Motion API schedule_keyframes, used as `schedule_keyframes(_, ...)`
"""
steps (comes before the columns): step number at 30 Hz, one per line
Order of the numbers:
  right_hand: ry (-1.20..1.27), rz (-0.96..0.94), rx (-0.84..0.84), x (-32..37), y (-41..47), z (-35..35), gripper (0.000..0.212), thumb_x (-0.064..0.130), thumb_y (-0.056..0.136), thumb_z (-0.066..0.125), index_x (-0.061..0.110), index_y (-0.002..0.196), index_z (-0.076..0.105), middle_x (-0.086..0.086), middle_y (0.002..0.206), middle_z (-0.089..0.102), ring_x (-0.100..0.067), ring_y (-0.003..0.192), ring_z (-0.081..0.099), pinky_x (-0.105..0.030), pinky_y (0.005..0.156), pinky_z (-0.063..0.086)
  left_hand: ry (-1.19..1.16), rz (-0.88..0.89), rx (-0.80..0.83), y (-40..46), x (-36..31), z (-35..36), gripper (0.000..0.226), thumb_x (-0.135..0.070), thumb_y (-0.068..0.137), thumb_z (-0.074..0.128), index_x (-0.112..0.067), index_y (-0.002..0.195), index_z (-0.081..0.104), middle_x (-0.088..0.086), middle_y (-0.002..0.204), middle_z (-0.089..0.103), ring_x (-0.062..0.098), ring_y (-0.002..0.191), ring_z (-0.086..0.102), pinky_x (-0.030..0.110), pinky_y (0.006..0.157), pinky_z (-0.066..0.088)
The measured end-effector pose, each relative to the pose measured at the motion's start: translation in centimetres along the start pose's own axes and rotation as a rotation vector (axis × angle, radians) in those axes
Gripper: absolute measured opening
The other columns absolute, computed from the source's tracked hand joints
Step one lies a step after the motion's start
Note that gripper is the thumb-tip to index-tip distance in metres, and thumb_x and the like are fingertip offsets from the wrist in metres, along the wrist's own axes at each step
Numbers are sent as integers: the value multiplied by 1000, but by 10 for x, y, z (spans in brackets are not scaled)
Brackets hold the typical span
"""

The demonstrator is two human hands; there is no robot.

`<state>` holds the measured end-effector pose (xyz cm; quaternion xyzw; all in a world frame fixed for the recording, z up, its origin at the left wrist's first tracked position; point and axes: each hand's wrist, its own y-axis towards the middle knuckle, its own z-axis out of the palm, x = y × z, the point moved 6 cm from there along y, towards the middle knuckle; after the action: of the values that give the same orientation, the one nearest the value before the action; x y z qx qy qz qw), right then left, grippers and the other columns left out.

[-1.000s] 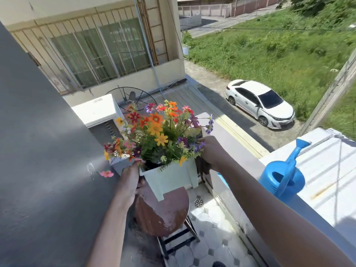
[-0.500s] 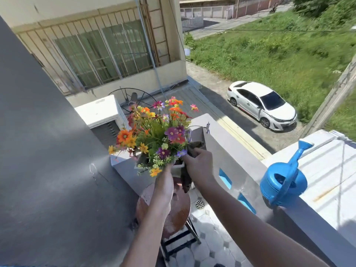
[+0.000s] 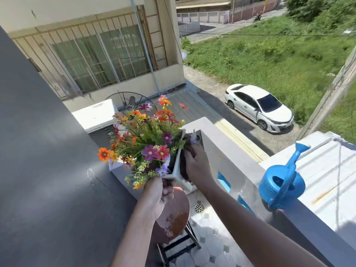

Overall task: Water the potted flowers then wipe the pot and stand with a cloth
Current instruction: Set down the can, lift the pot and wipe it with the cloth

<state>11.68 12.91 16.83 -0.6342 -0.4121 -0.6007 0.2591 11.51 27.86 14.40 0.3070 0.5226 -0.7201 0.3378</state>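
A white square pot (image 3: pixel 178 171) full of colourful flowers (image 3: pixel 148 139) is lifted off its stand and tipped over to the left. My left hand (image 3: pixel 158 193) grips the pot's near bottom corner. My right hand (image 3: pixel 197 166) presses a dark cloth (image 3: pixel 188 150) against the pot's upturned side. The stand (image 3: pixel 174 214), a round rusty-brown top on black legs, sits just below the pot with nothing on it. The blue watering can (image 3: pixel 281 187) stands on the parapet ledge to the right, away from both hands.
A grey wall (image 3: pixel 48 170) closes the left side. The white parapet (image 3: pixel 231 151) with blue cut-outs runs along the right. Below is a tiled floor with a drain (image 3: pixel 199 208). A white car and grass lie far below beyond the ledge.
The pot has tipped from upright to leaning left. My left hand moved from its left side to the near bottom corner. My right hand with the cloth slid onto the pot's side.
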Motion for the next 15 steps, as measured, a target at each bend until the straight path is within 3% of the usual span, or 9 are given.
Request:
schedule_keyframes(2, -56, 2, -25, -7, 14, -9, 43, 1, 93, 47, 35, 68, 45, 10, 73, 47, 0, 70, 48, -17, 61, 31, -50, -29, 36, -2, 2, 0, 56, -9, 100, 31, -10, 52, 58, 10, 54, 50, 8, 30, 29, 16, 33, 19)
schedule_keyframes(5, -183, 61, -12, -35, 20, -12, 32, 12, 82, 43, 39, 65, 40, 5, 69, 47, -20, 74, 46, -25, 64, 28, -89, -57, 58, -3, 1, 2, 35, -12, 101, 34, -7, 69, 49, 9, 54, 49, 7, 30, 29, 17, 33, 20)
schedule_keyframes(8, -193, 157, 7, -61, 12, -7, 17, 15, 84, 46, 24, 73, 54, -10, 79, 58, -24, 77, 51, -28, 66, 32, -86, -45, 37, 2, -1, 2, 38, -11, 100, 34, -8, 65, 48, 10, 56, 48, 7, 30, 29, 17, 33, 20)
schedule_keyframes(10, -142, 185, 2, -61, 6, -4, 13, 7, 89, 52, 17, 83, 58, -8, 83, 60, -22, 77, 52, -30, 70, 36, -79, -33, 27, 3, -2, 5, 44, -11, 100, 34, -9, 60, 50, 9, 55, 48, 7, 30, 29, 17, 33, 19)
schedule_keyframes(12, -97, 143, 14, -49, 4, 0, 17, 1, 89, 53, 12, 77, 56, -3, 73, 56, -18, 68, 49, -31, 64, 37, -70, -36, 16, 7, -3, 4, 49, -11, 100, 33, -10, 57, 54, 8, 56, 48, 7, 30, 30, 17, 34, 19)
schedule_keyframes(15, -18, 108, 45, -27, 5, 6, 13, -1, 88, 53, 2, 78, 59, -6, 64, 51, -15, 57, 43, -31, 55, 35, -35, -44, 10, 13, 0, 2, 34, -8, 99, 31, -10, 70, 48, 7, 63, 46, 8, 33, 30, 17, 33, 20)
